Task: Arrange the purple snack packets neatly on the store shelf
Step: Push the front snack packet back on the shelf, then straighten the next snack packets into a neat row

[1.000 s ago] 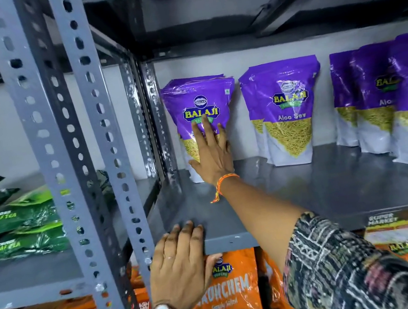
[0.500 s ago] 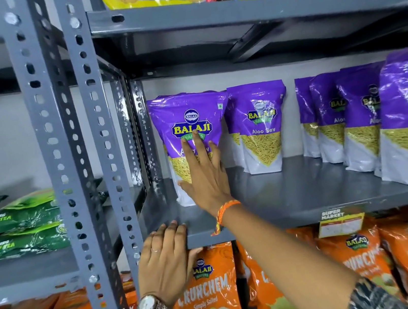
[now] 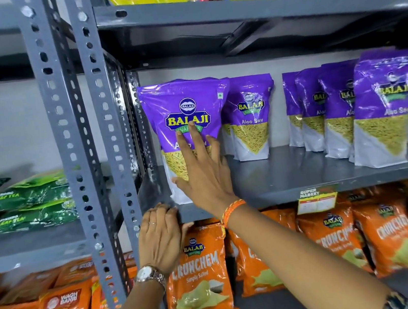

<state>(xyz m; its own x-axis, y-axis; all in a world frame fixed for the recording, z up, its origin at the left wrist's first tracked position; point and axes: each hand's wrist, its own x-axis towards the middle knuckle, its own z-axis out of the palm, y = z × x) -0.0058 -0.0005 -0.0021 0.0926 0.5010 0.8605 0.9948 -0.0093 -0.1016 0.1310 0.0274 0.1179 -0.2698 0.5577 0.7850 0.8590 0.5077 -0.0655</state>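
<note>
Flat right hand [image 3: 205, 178] presses the leftmost purple packet [image 3: 184, 104], just beside the rear grey upright [image 3: 137, 116]; left hand [image 3: 161, 238] grips the shelf edge [image 3: 270, 194].

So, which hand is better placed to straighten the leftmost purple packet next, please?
The right hand: its straight fingers lie on the leftmost purple packet, while the left hand holds the shelf edge below.

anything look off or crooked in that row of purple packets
The row is uneven. The leftmost purple packet, under the flat right hand, stands at the front edge of the shelf, while the next packet sits well back by the wall. A gap follows before the staggered right-hand group. Nothing looks torn or spilled.
</note>
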